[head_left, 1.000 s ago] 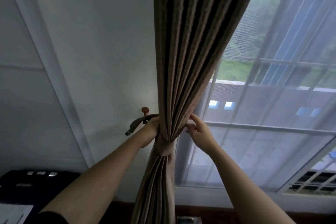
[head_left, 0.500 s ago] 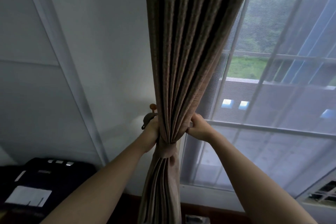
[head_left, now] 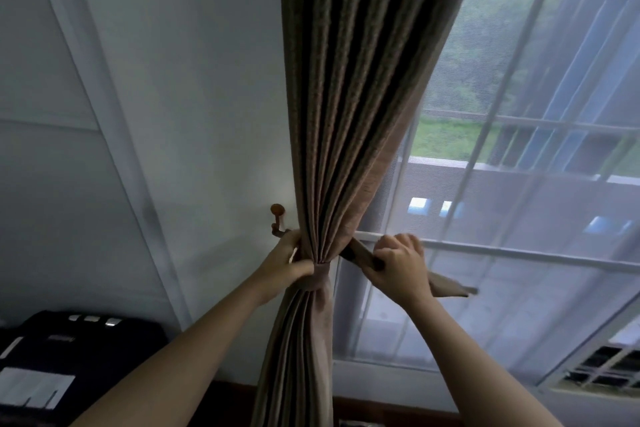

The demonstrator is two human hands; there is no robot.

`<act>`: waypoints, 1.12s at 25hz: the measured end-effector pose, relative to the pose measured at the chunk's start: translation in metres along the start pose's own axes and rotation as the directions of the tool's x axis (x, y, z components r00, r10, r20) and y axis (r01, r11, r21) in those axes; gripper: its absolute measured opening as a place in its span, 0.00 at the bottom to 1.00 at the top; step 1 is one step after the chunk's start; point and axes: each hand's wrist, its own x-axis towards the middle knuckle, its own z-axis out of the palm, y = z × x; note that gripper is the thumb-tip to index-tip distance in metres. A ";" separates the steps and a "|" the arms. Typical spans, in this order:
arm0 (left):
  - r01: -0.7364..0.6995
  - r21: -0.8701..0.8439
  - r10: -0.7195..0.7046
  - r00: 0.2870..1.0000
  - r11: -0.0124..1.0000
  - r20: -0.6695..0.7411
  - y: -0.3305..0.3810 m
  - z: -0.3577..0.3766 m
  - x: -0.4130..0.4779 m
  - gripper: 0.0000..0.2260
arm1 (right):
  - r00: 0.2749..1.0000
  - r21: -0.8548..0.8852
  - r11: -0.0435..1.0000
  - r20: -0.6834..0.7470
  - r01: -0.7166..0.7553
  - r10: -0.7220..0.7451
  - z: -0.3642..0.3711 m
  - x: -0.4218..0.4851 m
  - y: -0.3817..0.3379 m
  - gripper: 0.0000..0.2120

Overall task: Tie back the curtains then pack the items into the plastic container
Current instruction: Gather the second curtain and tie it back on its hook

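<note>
Both hands (head_left: 289, 262) (head_left: 398, 265) grip the tieback (head_left: 360, 255) around the curtain (head_left: 346, 114).

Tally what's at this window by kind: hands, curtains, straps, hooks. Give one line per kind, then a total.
Hands: 2 (left hand, right hand)
Curtains: 2 (brown curtain, sheer curtain)
Straps: 1 (tie-back strap)
Hooks: 1 (wall hook)
Total: 6
</note>
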 end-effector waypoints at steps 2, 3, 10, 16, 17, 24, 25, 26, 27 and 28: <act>-0.103 0.151 0.107 0.994 0.983 -0.020 -0.006 0.004 -0.003 0.24 | 0.996 0.115 0.992 0.081 -0.041 0.031 -0.009 -0.001 -0.009 0.09; -0.121 0.205 0.134 0.990 0.971 -0.047 -0.009 0.005 -0.001 0.25 | 0.992 0.146 0.984 0.085 -0.101 0.090 -0.009 -0.001 -0.010 0.09; -0.039 0.332 0.039 0.999 0.942 0.006 -0.009 -0.003 0.019 0.27 | 0.814 0.063 0.852 0.339 -0.520 0.472 0.039 -0.011 -0.017 0.12; -0.001 0.510 0.229 0.894 0.860 -0.385 -0.014 0.015 0.011 0.19 | 0.880 0.086 0.876 0.053 -0.475 0.472 0.011 -0.040 0.004 0.09; -0.010 0.514 0.261 0.871 0.858 -0.417 -0.015 0.021 0.007 0.14 | 0.890 0.112 0.884 0.019 -0.454 0.455 0.005 -0.049 0.007 0.11; 0.158 0.557 0.002 0.961 0.815 -0.275 -0.012 0.064 -0.001 0.22 | 0.997 0.254 0.964 0.036 -0.074 0.067 0.029 -0.123 -0.046 0.15; 0.174 0.583 0.010 0.955 0.793 -0.298 -0.008 0.067 -0.002 0.21 | 0.997 0.275 0.961 0.077 -0.012 -0.010 0.035 -0.130 -0.053 0.12; 0.176 0.577 0.016 0.950 0.797 -0.312 -0.003 0.065 -0.002 0.18 | 0.983 0.328 0.944 0.159 0.032 -0.088 0.033 -0.133 -0.058 0.10; 0.155 0.554 0.027 0.952 0.818 -0.306 0.001 0.060 -0.002 0.15 | 0.957 0.402 0.914 0.238 0.056 -0.164 0.030 -0.134 -0.060 0.10; 0.118 0.529 0.039 0.960 0.841 -0.276 0.004 0.052 0.001 0.15 | 0.918 0.483 0.875 0.334 0.029 -0.215 0.025 -0.133 -0.059 0.14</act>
